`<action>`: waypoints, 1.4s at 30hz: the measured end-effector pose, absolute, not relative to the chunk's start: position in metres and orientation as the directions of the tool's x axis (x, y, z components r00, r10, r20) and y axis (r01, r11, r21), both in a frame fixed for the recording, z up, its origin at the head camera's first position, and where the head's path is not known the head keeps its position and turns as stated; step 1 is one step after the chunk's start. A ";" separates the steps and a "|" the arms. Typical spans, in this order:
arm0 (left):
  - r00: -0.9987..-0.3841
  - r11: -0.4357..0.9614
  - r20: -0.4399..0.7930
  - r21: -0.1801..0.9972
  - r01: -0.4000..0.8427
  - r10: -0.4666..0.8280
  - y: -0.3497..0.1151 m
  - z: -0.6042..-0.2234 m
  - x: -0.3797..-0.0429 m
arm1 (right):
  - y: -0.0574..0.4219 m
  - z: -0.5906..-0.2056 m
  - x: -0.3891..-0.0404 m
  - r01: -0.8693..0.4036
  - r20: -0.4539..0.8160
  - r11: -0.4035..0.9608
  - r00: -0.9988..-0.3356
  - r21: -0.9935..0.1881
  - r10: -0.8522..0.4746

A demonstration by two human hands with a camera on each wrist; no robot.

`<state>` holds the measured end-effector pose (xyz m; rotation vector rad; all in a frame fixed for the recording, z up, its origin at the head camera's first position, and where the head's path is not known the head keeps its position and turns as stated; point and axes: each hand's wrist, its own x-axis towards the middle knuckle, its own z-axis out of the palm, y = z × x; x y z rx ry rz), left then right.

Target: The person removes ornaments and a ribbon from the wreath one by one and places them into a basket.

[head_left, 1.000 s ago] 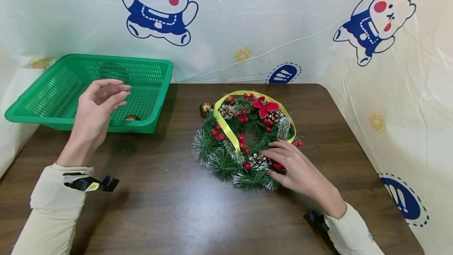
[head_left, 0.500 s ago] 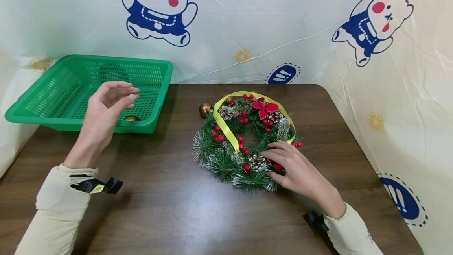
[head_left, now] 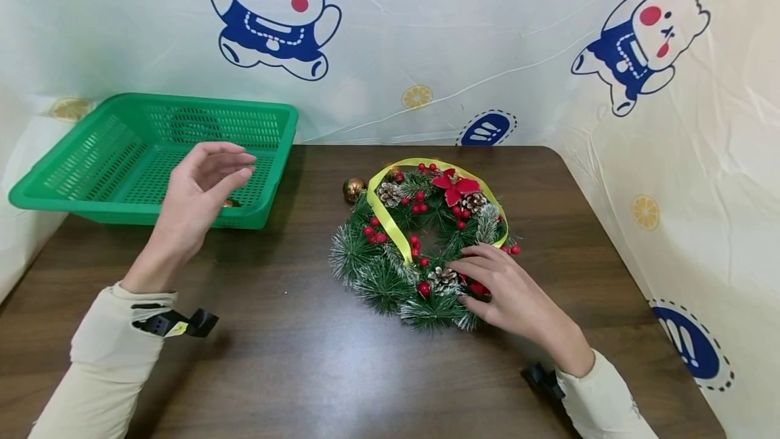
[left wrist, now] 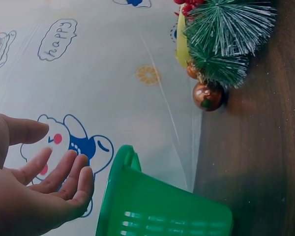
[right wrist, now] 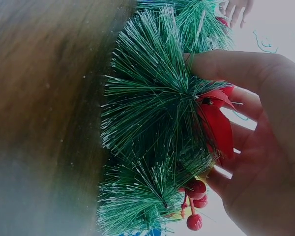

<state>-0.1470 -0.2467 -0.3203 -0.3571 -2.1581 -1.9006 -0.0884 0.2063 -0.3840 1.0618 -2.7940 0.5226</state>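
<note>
Resting on the near right side of the round wreath (head_left: 384,283), the right hand (head_left: 512,293) is nearer, thumb and fingers loosely spread. The empty left hand (head_left: 196,195), thumb and fingers apart, hovers at the green basket (head_left: 110,213); the wreath lies rightward on the table (head_left: 341,371).

Wreath (head_left: 396,278) laid flat, right of centre; frosted green ring, trimmed with pinecones (head_left: 388,193), red berries (head_left: 419,206) and red flowers (head_left: 458,188); yellow ribbon (head_left: 390,222) looped over it; near right part touched by right hand (head_left: 516,297); green perforated basket (head_left: 122,214) set upright at far left, left hand (head_left: 196,196) held near it.
</note>
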 end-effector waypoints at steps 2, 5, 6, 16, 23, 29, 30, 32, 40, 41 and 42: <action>-0.940 0.125 0.339 0.932 0.341 0.037 -0.245 -0.321 -0.147 | 0.206 -0.384 -0.089 -0.662 0.221 0.696 -0.750 -0.280 -0.624; -0.941 0.157 0.335 0.928 0.339 0.056 -0.242 -0.321 -0.146 | 0.206 -0.383 -0.089 -0.663 0.225 0.694 -0.749 -0.283 -0.623; -0.941 0.163 0.332 0.927 0.338 0.062 -0.241 -0.322 -0.146 | 0.206 -0.383 -0.089 -0.663 0.226 0.693 -0.748 -0.282 -0.624; -0.941 0.328 0.311 0.883 0.337 0.130 -0.230 -0.327 -0.148 | 0.207 -0.384 -0.088 -0.657 0.222 0.696 -0.753 -0.289 -0.619; -0.951 0.351 0.264 0.885 0.306 0.163 -0.219 -0.328 -0.153 | 0.207 -0.383 -0.087 -0.643 0.203 0.704 -0.764 -0.301 -0.612; -0.954 0.353 0.232 0.891 0.286 0.189 -0.207 -0.330 -0.158 | 0.207 -0.383 -0.088 -0.653 0.213 0.697 -0.757 -0.297 -0.618; -0.955 0.348 0.225 0.894 0.282 0.194 -0.205 -0.331 -0.159 | 0.207 -0.383 -0.088 -0.655 0.215 0.696 -0.755 -0.296 -0.619; -0.955 0.342 0.215 0.898 0.275 0.204 -0.201 -0.333 -0.161 | 0.207 -0.384 -0.088 -0.657 0.217 0.694 -0.753 -0.295 -0.621; -0.953 0.333 0.198 0.904 0.268 0.229 -0.188 -0.343 -0.169 | 0.207 -0.385 -0.088 -0.658 0.219 0.695 -0.752 -0.288 -0.622; -0.953 0.332 0.196 0.905 0.267 0.233 -0.186 -0.345 -0.170 | 0.207 -0.385 -0.088 -0.658 0.220 0.696 -0.753 -0.288 -0.620; -0.952 0.330 0.193 0.905 0.267 0.239 -0.185 -0.346 -0.171 | 0.208 -0.385 -0.088 -0.658 0.221 0.696 -0.753 -0.286 -0.620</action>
